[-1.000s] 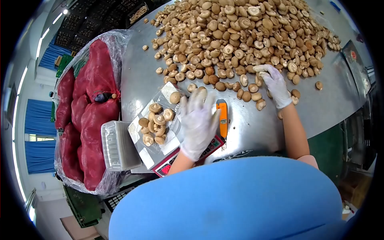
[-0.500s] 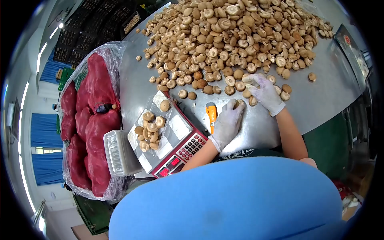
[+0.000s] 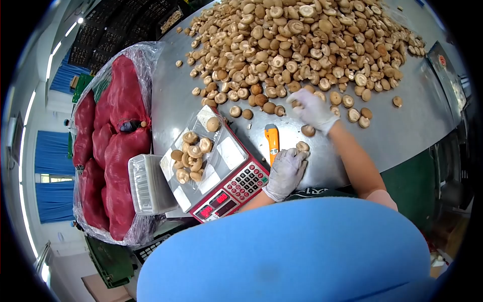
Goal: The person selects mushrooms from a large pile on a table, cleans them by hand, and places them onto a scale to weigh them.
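Note:
My left hand (image 3: 287,173), in a whitish glove, rests low on the metal table, its fingers curled against a shiitake mushroom (image 3: 302,146). My right hand (image 3: 316,110), gloved too, is at the near edge of the big mushroom pile (image 3: 282,45), fingers bent around a mushroom (image 3: 296,103) that they partly cover. Between the hands lies a single mushroom (image 3: 308,131). An orange utility knife (image 3: 271,140) lies just beyond my left hand. To the left, a clear tray with several mushrooms (image 3: 191,156) sits on a red digital scale (image 3: 236,183).
Stacked clear plastic trays (image 3: 151,185) stand left of the scale. Farther left are red mesh sacks (image 3: 123,166) in clear plastic wrap. A few loose mushrooms (image 3: 359,117) lie right of my right hand on the metal table (image 3: 397,136). Dark crates (image 3: 108,35) are stacked at the back left.
My left hand has drawn back toward my body, with a mushroom at its fingertips. My right hand has shifted left along the pile's edge. The view has moved slightly.

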`<state>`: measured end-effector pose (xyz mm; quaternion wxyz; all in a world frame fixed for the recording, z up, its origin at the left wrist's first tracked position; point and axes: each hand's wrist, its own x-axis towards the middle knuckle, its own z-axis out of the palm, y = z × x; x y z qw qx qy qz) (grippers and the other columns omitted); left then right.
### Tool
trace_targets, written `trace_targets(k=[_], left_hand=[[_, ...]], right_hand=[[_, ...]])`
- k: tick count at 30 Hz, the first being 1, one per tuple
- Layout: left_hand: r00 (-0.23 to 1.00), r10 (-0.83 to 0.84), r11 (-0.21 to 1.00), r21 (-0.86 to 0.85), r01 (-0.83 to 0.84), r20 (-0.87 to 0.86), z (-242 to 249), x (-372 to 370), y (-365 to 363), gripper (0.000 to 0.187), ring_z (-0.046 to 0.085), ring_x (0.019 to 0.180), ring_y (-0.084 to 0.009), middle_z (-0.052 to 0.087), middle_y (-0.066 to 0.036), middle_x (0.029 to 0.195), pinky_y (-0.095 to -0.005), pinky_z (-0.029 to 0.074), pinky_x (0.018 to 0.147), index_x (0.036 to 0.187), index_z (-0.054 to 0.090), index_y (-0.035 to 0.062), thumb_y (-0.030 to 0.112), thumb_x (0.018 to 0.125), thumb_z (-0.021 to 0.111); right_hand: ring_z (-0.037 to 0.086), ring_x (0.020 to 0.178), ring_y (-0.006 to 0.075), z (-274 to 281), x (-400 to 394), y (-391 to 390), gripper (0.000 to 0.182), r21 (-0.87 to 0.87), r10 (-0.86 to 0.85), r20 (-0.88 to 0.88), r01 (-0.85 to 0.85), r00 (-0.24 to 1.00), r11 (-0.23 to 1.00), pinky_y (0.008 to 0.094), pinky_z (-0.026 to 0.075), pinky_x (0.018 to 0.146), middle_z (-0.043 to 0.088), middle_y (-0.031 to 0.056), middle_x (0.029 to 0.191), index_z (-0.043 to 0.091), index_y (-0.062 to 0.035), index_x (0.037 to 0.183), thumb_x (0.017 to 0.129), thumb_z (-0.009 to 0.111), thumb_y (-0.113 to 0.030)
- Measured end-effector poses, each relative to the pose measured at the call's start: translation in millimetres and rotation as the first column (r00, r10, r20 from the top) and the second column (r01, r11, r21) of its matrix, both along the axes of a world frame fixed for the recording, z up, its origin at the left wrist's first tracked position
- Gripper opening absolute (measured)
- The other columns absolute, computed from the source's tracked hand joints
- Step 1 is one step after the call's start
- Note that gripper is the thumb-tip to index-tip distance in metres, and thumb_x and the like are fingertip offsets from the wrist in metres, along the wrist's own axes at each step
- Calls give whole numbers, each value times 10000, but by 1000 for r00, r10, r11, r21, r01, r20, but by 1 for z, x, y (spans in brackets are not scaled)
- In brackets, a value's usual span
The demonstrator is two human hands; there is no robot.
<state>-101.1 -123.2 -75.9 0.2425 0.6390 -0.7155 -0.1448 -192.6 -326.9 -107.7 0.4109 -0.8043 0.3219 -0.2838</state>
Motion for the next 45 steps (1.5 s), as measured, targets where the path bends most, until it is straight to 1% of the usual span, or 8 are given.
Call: trace_targets(k=[6,25,28,31,33,35,43,45], left_hand=[[999,-13,997,-77,15,30,-6,0,3,213,591,919,-326,602,-111,958,-458,478,853,1081,692,77,140,878,710],[957,-3,997,-71,25,290,-20,-7,-103,299,620,903,-367,592,-219,1026,-471,540,763,1126,655,18,47,840,575],[988,20,998,-53,-28,-153,-11,-4,-85,222,633,878,-290,621,-163,966,-387,524,767,1117,656,31,59,907,590],[629,350,902,432,-24,-695,18,-4,-65,282,625,955,-156,639,-58,1068,-262,493,864,1217,615,17,71,940,622],[261,217,941,273,201,-940,13,4,-58,383,622,977,-129,632,-32,1132,-259,495,882,1277,594,23,51,901,660],[233,252,935,298,190,-939,16,5,-49,461,617,992,-120,627,-34,1138,-256,497,898,1308,586,15,21,861,695],[223,283,909,335,249,-933,24,8,-34,536,553,975,-58,596,14,1132,-179,479,868,1391,537,34,-16,879,686],[210,284,906,334,261,-935,22,10,-34,537,551,972,-57,595,14,1129,-178,479,863,1390,538,37,-3,879,696]], right_hand=[[560,795,105,59,-77,11,149,744,-273,114,99,955,660,256,484,729,596,-1,899,669,-82,1013,899,575,-93],[633,899,167,27,-158,52,118,442,-448,159,343,880,829,278,508,825,640,49,992,674,-37,993,879,643,-40],[631,1007,241,33,-148,59,289,-40,-266,90,270,960,962,330,519,872,642,89,1017,698,-81,1124,836,707,-72],[633,921,243,39,-133,63,450,-277,-223,-308,137,925,951,373,521,768,615,61,974,668,-147,1245,804,749,-116],[639,941,271,28,-127,57,552,-327,-239,-384,110,892,938,383,529,781,608,64,973,643,-192,1296,764,790,-158],[656,915,280,18,-126,51,507,-384,-253,-400,90,881,919,377,540,785,651,63,1004,667,-185,1257,767,797,-176],[711,932,234,28,-130,41,430,-119,-281,-213,261,936,958,345,566,850,724,75,1148,682,-128,1269,845,732,-183],[685,865,186,33,-128,45,410,306,-286,72,252,956,918,319,562,831,718,23,1083,680,-100,1271,882,715,-227]])
